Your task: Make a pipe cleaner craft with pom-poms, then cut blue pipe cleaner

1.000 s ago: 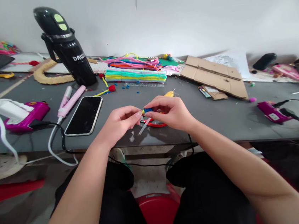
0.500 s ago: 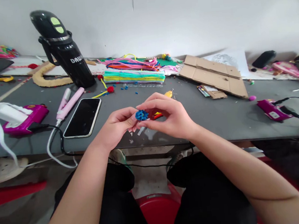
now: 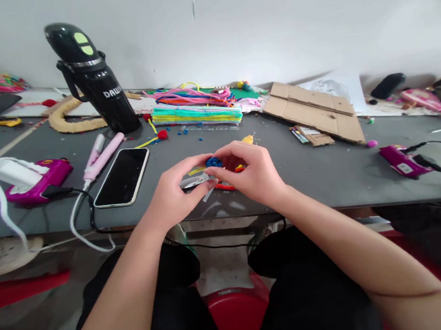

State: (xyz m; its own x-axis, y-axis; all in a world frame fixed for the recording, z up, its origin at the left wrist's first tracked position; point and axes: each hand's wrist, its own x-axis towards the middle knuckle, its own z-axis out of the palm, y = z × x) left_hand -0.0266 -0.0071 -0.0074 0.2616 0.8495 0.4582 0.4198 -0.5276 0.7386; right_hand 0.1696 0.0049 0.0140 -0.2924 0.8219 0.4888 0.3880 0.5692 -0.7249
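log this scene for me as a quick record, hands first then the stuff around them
left hand: thumb and forefinger apart, close to the blue fuzzy piece; contact unclear
right hand: appears to pinch the blue fuzzy piece
scissors: below the hands, partly hidden; silvery blades
phone: left of the hands, screen up and dark
pink tool: beside the phone, on its far left
black bottle: standing beyond the phone
bundled fuzzy sticks: beyond the hands, several colours
cardboard: lying at far right of the bundle
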